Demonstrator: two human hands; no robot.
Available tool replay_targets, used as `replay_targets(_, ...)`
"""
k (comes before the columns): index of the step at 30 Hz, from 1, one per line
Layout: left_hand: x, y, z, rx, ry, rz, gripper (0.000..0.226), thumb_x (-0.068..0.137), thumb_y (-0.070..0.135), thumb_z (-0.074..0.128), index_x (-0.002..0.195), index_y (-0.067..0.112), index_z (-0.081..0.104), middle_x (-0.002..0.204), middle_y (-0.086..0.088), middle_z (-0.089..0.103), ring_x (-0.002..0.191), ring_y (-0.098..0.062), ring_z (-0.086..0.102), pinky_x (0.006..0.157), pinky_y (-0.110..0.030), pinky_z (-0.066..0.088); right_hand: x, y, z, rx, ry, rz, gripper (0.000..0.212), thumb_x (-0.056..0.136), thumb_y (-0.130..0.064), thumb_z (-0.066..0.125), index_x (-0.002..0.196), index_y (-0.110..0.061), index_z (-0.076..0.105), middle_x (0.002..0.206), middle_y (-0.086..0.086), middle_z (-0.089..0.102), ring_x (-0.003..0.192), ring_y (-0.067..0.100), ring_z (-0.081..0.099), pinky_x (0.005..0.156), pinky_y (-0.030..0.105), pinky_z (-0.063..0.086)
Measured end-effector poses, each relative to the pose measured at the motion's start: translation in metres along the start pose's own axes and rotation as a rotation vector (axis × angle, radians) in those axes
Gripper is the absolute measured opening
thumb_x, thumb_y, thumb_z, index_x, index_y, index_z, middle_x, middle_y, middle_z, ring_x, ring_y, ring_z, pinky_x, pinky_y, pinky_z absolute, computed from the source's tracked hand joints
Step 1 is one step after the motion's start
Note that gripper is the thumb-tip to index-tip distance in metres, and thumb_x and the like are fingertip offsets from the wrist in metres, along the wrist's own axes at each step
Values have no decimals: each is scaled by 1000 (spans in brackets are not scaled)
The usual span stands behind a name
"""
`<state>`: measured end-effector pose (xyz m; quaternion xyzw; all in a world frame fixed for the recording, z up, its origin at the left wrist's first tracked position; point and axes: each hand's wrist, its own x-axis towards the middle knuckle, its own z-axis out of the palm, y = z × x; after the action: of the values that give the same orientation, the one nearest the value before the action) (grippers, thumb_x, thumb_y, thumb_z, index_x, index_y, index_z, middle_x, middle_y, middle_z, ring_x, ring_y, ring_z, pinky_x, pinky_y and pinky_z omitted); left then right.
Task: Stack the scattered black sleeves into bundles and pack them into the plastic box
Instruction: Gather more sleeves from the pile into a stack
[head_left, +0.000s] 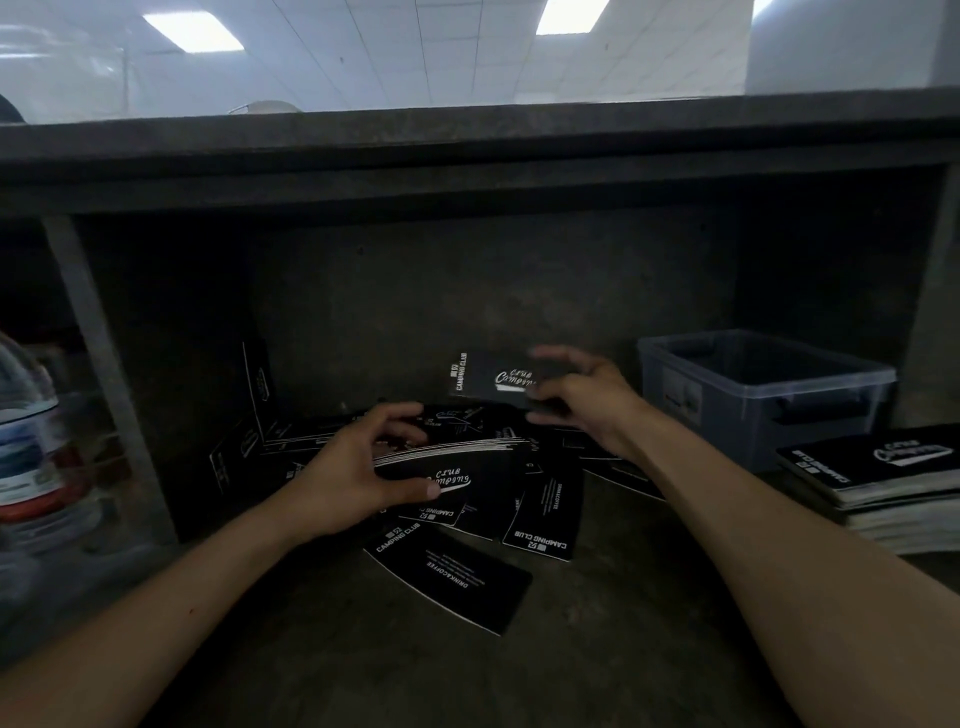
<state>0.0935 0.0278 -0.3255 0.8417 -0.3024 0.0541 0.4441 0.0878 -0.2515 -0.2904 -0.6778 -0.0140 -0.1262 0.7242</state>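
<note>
Black sleeve (493, 382) pinched by right hand (582, 395); left hand (358, 467) grips the bundle (452, 462). Bundling step; next, lay sleeve squarely on top.

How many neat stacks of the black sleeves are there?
2. One stack is gripped in the left hand, in the middle. The other stack lies at the right, near the plastic box. More may hide beyond the frame's edge.

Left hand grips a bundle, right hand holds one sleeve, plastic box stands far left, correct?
Not quite: the head view shows the plastic box at the far right. The left hand does grip a bundle, and the right hand holds one sleeve.
</note>
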Motion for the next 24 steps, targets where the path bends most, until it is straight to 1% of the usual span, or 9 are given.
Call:
replay_targets(2,1,-1,0,16,16,-17,110,46,56,92,142,36,41,129,16,59,114,-6,62,100,-25,49,-4,0,2,-111,-155,95,33,83,9,66,101,-19,70,113,11,68,97,23,67,75,34,61)
replay_targets(4,1,0,0,22,25,-17,114,49,49,94,146,35,36,134,18,53,115,-5,61,98,-25,50,-8,4,5,-307,-288,150,24,86,-1,63,101,-18,72,104,7,72,96,20,66,77,33,57)
replay_targets(6,1,1,0,9,12,4,102,55,37,95,142,33,42,129,13,60,114,-5,63,98,-24,50,-9,6,9,-389,-351,182,29,93,-17,52,111,-5,70,97,6,75,88,18,65,78,34,52)
replay_targets(9,-2,8,0,18,-53,41,53,70,19,89,118,23,67,106,1,75,101,-7,71,95,-28,55,-6,4,15,-405,-203,108,47,102,-32,37,112,0,70,96,5,77,71,10,63,66,22,46)
replay_targets(11,-4,12,1,32,-80,48,29,76,14,85,103,16,73,100,1,77,93,-12,74,89,-32,58,0,12,12,-524,-89,-61,32,100,-31,52,109,-9,74,106,4,75,76,6,64,69,11,49)
replay_targets(13,-5,13,2,31,-75,45,23,77,16,84,98,15,75,97,0,77,90,-15,74,87,-33,59,2,22,4,-697,-120,-82,25,93,-37,64,101,-18,78,100,-2,75,84,6,66,78,12,49)
replay_targets(18,-2,12,-1,45,-67,42,21,76,19,85,93,15,74,94,-1,77,87,-14,74,82,-30,59,3,15,-11,-859,-156,21,46,95,-54,53,92,-16,80,91,1,75,85,12,68,80,23,49)
replay_targets(21,-1,13,-3,43,-56,43,25,73,19,87,93,15,73,96,1,77,87,-11,74,81,-26,58,5,14,-17,-1074,-211,-15,28,89,-40,69,104,-17,77,95,-5,71,92,11,65,82,21,49)
replay_targets(24,-3,12,-3,33,-65,39,36,70,18,89,102,22,71,101,5,76,91,-8,73,83,-20,55,1,16,-18,-1200,-223,-21,54,78,-35,80,129,-22,65,117,-4,63,112,13,58,92,17,41)
